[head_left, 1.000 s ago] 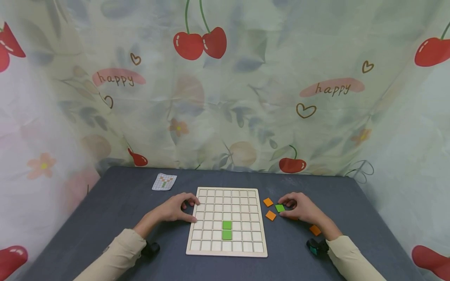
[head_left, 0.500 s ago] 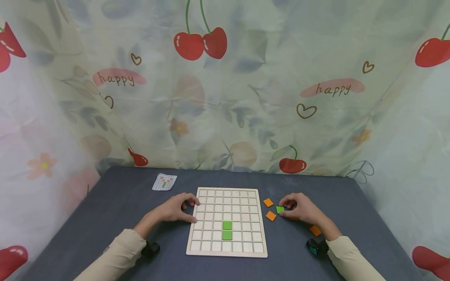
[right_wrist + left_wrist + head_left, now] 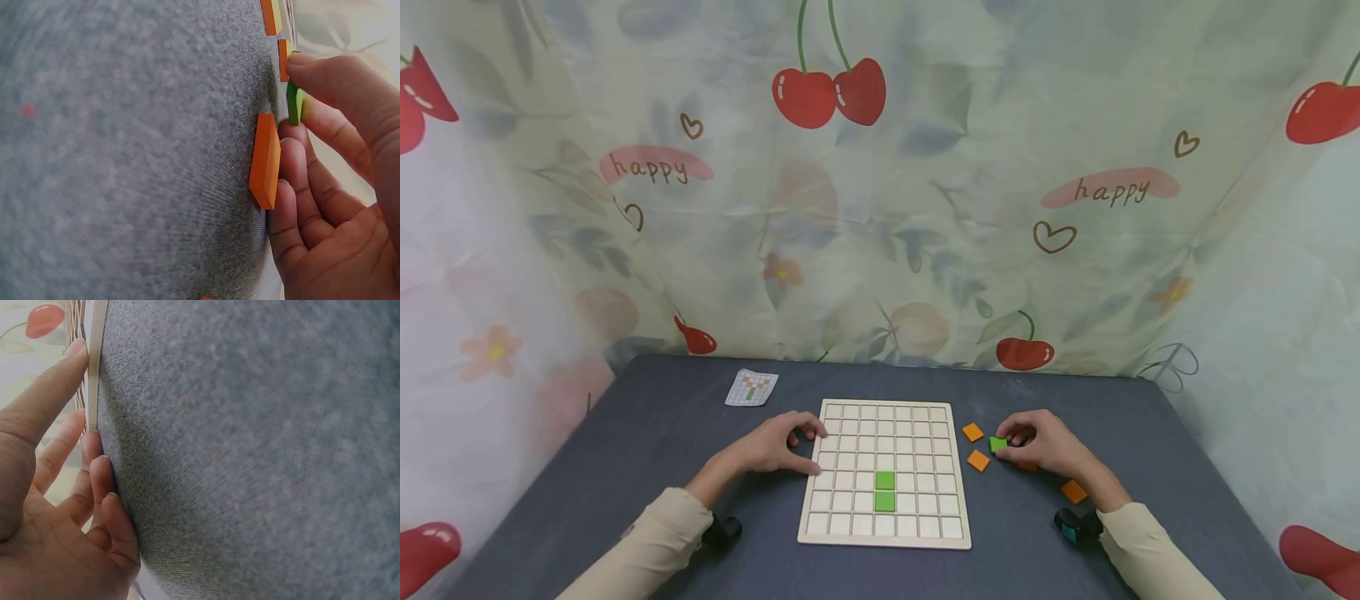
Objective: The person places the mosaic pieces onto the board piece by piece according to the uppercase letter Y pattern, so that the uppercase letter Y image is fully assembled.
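A pale wooden grid board (image 3: 886,535) lies flat on the dark table. Two green square tiles, an upper green tile (image 3: 885,481) and a lower green tile (image 3: 885,502), sit one below the other in its middle column. My left hand (image 3: 778,443) rests at the board's left edge, thumb and fingertips spread along the rim (image 3: 95,369). To the right of the board, my right hand (image 3: 1043,442) pinches a green square tile (image 3: 294,103) between thumb and index finger. Its other fingers are curled close beside an orange tile (image 3: 265,161) on the table.
Right of the board lie an upper orange tile (image 3: 973,432) and a lower orange tile (image 3: 978,461). Another orange tile (image 3: 1073,492) is near the right wrist. A small card with a printed grid pattern (image 3: 751,388) lies at the back left. A floral curtain (image 3: 880,208) stands behind the table.
My right hand has shifted up very slightly with the green tile in its fingers, baring more of the orange tile beneath. The left hand and the board stay put.
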The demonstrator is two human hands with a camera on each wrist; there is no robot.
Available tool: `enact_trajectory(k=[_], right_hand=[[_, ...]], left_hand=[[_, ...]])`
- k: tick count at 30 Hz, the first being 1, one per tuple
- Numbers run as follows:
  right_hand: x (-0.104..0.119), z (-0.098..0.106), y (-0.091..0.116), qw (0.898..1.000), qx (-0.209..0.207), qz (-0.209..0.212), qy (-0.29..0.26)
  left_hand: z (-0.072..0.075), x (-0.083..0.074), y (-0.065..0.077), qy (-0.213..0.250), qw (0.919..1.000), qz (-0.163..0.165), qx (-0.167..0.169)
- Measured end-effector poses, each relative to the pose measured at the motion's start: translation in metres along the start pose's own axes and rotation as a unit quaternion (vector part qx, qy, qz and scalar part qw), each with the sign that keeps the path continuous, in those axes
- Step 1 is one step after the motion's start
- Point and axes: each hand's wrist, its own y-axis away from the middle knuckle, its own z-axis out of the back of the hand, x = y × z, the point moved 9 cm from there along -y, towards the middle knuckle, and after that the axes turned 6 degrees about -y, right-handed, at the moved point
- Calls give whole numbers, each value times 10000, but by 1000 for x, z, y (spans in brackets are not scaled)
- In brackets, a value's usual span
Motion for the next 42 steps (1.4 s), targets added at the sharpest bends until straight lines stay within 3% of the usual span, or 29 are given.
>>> enact_trajectory(k=[14, 27, 42], right_hand=[[1, -3, 3, 9998, -58, 99, -156], [21, -10, 8, 9990, -148, 117, -403], [43, -33, 8, 9976, 44, 304, -628]], left_hand=[[1, -1, -1, -39, 10000, 0, -27], [-2, 2, -1, -58, 9999, 95, -20], [-2, 1, -1, -52, 10000, 70, -28]])
